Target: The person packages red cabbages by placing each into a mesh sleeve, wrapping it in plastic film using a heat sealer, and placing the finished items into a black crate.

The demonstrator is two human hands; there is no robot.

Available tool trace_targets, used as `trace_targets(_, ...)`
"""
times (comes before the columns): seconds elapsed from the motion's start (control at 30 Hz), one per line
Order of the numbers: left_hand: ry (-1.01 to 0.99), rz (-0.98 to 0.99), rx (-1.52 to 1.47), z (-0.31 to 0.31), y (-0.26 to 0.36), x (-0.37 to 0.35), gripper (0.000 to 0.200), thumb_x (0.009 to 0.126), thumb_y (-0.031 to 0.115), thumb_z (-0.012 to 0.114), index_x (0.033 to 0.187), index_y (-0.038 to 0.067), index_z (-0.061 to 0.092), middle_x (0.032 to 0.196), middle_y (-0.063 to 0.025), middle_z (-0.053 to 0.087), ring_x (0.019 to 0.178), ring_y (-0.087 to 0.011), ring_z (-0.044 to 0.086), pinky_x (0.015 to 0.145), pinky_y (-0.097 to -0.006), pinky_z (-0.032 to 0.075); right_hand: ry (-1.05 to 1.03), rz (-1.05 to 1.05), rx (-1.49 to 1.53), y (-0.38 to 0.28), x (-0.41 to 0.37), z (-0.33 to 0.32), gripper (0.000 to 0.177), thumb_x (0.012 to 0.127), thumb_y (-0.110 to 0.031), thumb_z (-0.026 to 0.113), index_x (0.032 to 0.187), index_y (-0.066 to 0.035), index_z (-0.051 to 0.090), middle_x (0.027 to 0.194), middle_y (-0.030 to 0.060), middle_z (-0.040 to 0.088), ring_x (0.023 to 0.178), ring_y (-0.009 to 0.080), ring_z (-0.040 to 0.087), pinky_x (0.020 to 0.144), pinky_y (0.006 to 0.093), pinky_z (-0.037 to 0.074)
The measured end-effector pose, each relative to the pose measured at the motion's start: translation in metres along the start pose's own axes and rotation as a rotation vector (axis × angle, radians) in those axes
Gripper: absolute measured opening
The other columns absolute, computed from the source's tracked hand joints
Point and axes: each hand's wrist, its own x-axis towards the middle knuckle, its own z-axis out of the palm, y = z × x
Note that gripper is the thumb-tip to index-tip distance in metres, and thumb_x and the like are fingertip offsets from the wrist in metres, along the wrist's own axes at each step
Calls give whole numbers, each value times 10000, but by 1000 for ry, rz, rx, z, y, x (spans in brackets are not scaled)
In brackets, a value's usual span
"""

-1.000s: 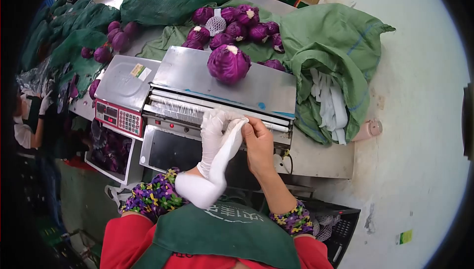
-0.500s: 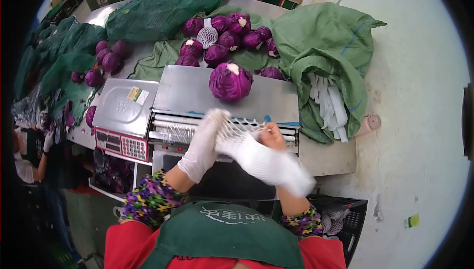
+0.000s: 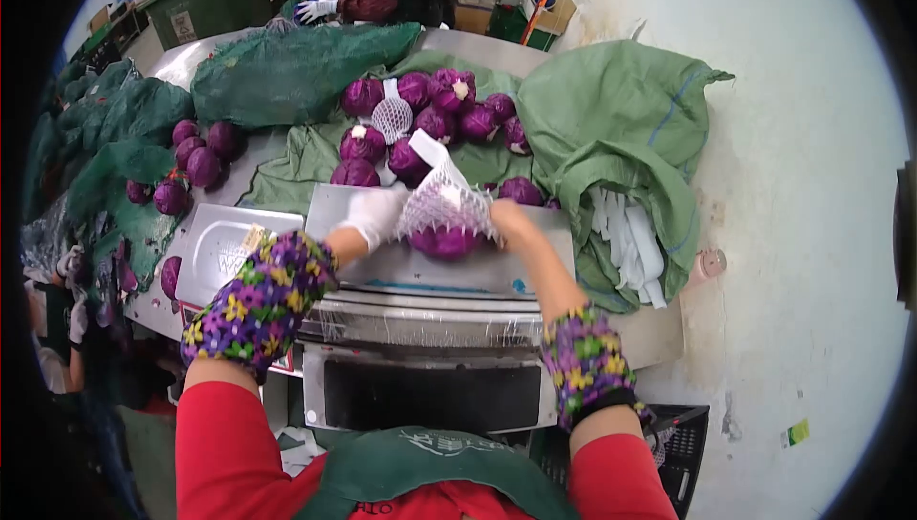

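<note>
A red cabbage (image 3: 444, 243) sits on the metal top of the wrapping machine (image 3: 368, 267). Over its upper part is stretched a white foam net sleeve (image 3: 444, 200), whose narrow end stands up and leans left; the cabbage's lower part shows below the mesh. My gloved left hand (image 3: 375, 214), slightly blurred, grips the net's edge on the left side. On the right side, my bare right hand (image 3: 511, 221) is closed on the opposite edge. Its fingertips are partly hidden behind the net.
Several red cabbages (image 3: 435, 124) lie behind the machine, one in a net. A scale (image 3: 224, 243) stands at left. On the right, a green sack (image 3: 630, 109) holds white net sleeves (image 3: 626, 233). Other people's gloved hands (image 3: 317, 9) show at the back and far left.
Both hands have moved forward from in front of the machine to the cabbage. The net sleeve, earlier held stretched between them, now covers the cabbage's upper part.
</note>
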Motion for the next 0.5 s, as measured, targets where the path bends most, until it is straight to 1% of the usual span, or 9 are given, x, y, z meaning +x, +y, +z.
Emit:
trace_targets(0.07, 59, -81, -286, -4, 18, -30, 190, 895, 294, 508, 1004, 156, 582, 868, -148, 659, 869, -291, 660, 765, -419, 493, -60, -99, 786, -8, -56, 32, 295, 918, -223, 491, 1024, 26, 606, 869, 99, 645, 796, 184, 611, 711, 310, 478)
trace_targets(0.13, -2, -140, -972, 14, 17, -43, 242, 893, 250, 555, 1046, 64, 585, 1018, -134, 667, 953, -262, 640, 802, -406, 493, 52, -218, 683, 3, -79, 37, 305, 950, -196, 451, 1088, 49, 569, 964, 103, 646, 860, 151, 591, 784, 280, 457)
trace_targets(0.17, -11, -161, -982, 6, 25, -58, 242, 893, 250, 555, 1046, 64, 585, 1018, -134, 667, 953, -262, 640, 802, -406, 493, 132, -330, 728, -10, -117, 38, 302, 953, -197, 457, 1084, 52, 565, 958, 96, 645, 868, 135, 586, 789, 259, 451)
trace_targets(0.23, -545, -504, -2382, -37, 45, -100, 323, 932, 274, 539, 1145, 33, 573, 1127, -107, 640, 1010, -225, 611, 906, -378, 480, 198, -415, 772, -15, -168, 39, 300, 956, -199, 463, 1081, 56, 561, 952, 89, 645, 876, 119, 582, 794, 239, 444)
trace_targets(0.27, -539, -547, -2389, -39, 48, -120, 323, 932, 274, 539, 1145, 33, 573, 1127, -107, 640, 1010, -225, 611, 906, -378, 480, 135, -456, 627, -9, -187, 35, 284, 957, -181, 456, 1088, 50, 558, 946, 82, 645, 873, 112, 578, 786, 224, 441)
trace_targets(0.33, -263, 285, -1574, -41, 53, -158, 434, 974, 342, 469, 1254, 15, 524, 1207, -123, 605, 1054, -240, 600, 980, -378, 458, 41, -477, 480, 2, -221, 26, 270, 958, -162, 449, 1096, 45, 556, 940, 75, 644, 871, 105, 575, 779, 209, 438)
trace_targets(0.4, -586, -529, -2461, -62, 66, -196, 486, 989, 390, 415, 1298, 25, 497, 1248, -134, 579, 1093, -245, 585, 992, -379, 456, -127, -479, 518, 11, -252, 19, 266, 946, -189, 507, 1068, 37, 573, 926, 69, 647, 844, 91, 563, 758, 188, 431)
trace_targets(0.43, -635, -499, -2452, -51, 62, -205, 515, 998, 413, 363, 1293, 11, 494, 1276, -158, 556, 1128, -267, 568, 1005, -400, 443, -148, -463, 519, 14, -265, 13, 266, 946, -189, 507, 1068, 37, 573, 926, 69, 647, 844, 91, 563, 758, 188, 431)
trace_targets(0.5, -561, -355, -2356, -24, 59, -222, 463, 998, 360, 366, 1245, 1, 521, 1211, -169, 589, 1098, -270, 581, 991, -400, 450, -844, -26, 668, 20, -284, 4, 296, 927, -257, 567, 1021, 22, 597, 917, 80, 652, 790, 105, 585, 727, 222, 471)
